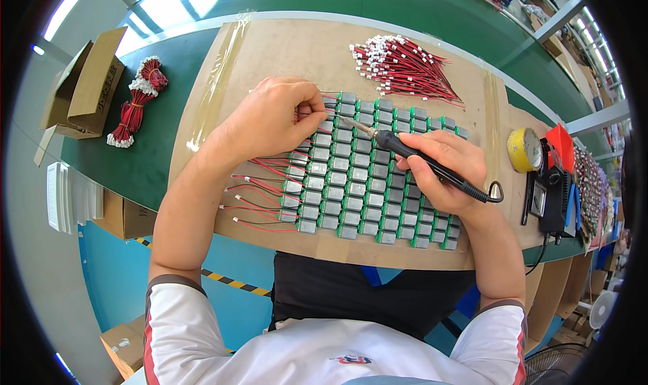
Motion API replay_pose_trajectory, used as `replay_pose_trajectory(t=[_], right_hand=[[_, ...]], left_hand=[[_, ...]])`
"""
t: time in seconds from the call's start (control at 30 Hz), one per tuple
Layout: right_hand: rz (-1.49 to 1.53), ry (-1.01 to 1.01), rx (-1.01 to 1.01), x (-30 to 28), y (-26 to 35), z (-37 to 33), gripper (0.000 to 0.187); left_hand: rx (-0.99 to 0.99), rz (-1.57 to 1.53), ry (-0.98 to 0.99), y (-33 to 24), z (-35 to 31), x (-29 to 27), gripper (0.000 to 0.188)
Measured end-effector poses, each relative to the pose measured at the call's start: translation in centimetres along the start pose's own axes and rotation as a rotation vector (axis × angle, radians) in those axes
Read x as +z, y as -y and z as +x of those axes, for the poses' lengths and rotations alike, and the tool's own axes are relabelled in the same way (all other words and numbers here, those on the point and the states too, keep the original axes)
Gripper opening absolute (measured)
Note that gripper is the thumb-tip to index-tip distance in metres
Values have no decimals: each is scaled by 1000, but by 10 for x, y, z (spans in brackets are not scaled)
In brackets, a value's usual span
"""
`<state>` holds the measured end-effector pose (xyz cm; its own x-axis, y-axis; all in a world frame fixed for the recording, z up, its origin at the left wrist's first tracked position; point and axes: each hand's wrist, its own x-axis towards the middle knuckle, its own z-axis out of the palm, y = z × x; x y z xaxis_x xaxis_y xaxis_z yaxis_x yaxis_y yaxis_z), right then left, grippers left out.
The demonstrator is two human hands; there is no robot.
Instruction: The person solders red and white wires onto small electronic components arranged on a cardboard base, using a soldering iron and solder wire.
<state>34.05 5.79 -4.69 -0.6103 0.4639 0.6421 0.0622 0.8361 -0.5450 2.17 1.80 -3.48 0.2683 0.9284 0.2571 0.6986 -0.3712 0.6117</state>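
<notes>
My right hand (445,165) is closed around the black handle of a soldering iron (422,157). The iron's metal tip points left, to the upper left part of a grid of small silver battery cells with green circuit boards (354,172). At that same corner my left hand (287,111) pinches a thin red and black wire lead (329,111), its fingers partly hiding it. Below this hand, several leads (260,186) with white connectors trail left from the cells of the leftmost column. The exact contact between tip and wire is too small to tell.
A loose pile of red and black leads (405,67) lies at the far side of the cardboard sheet (290,47). Bundled leads (138,105) and an open carton (91,84) are at left. Yellow tape (524,150) and a black soldering station (557,199) stand at right.
</notes>
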Motion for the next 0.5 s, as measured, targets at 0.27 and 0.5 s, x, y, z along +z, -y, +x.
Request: replay_pose_trajectory(t=[0.27,0.5], right_hand=[[3,-8,-8,0,-1,-1,32],[-15,-21,-16,-1,-2,-1,32]], left_hand=[[8,11,-10,0,0,1,12],[27,18,-18,0,0,1,11]])
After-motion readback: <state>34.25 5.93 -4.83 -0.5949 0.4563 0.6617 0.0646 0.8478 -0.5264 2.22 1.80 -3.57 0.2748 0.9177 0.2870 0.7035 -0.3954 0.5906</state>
